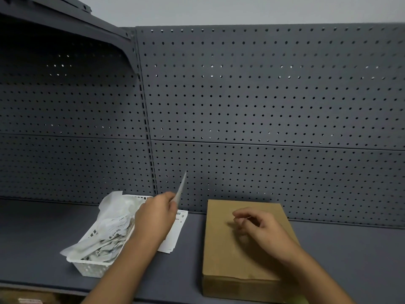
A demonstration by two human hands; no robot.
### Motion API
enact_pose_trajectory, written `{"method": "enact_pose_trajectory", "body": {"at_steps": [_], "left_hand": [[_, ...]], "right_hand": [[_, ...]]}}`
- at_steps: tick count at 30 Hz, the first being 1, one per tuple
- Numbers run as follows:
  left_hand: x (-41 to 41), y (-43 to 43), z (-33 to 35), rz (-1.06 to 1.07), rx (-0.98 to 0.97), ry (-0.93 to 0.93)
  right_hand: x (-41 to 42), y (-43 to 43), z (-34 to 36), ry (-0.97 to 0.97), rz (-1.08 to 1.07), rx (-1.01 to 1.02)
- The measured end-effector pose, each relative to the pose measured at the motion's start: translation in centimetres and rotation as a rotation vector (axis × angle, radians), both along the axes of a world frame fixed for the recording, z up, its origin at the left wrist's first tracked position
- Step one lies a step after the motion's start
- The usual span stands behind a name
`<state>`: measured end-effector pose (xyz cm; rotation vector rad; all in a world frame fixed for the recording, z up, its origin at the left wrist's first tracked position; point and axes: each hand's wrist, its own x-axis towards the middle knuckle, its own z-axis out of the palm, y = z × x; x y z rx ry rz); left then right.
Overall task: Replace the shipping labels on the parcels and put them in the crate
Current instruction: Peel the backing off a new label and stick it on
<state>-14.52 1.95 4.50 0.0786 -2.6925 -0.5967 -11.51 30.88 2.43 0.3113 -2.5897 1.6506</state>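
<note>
- One brown cardboard parcel box (221, 255) lies flat on the right of the grey metal shelf (32, 238), its near right corner hidden by a forearm.
- One white slotted plastic basket (87, 267) at left holds crumpled label papers (109, 229), too tangled to count.
- The left hand (155, 218) pinches one thin white label sheet (181, 189), seen edge-on, above the basket's far corner.
- The right hand (260, 229) rests on the box with its fingers curled; whether it holds anything cannot be made out.
- Flat white barcode labels (175, 233) between basket and box are half hidden by the left wrist.

Stockroom, grey pegboard shelving (263, 95), cardboard parcel (230, 249)
</note>
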Motion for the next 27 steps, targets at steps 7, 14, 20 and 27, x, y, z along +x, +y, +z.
{"method": "enact_pose_trajectory", "body": {"at_steps": [7,14,20,27], "left_hand": [[2.0,5.3,2.7,-0.230,0.192,0.095],[2.7,10.1,2.6,-0.516,0.641,-0.134],[3.5,12.5,2.3,-0.669,0.737,-0.195],[4.3,14.1,1.0,-0.812,0.727,-0.115]], "right_hand": [[1.9,-0.3,2.2,0.061,0.036,-0.266],[2.8,0.4,2.2,0.065,0.094,-0.314],[3.6,2.1,1.9,0.114,0.037,-0.312],[4.4,3.8,1.4,0.204,-0.032,-0.431]]}}
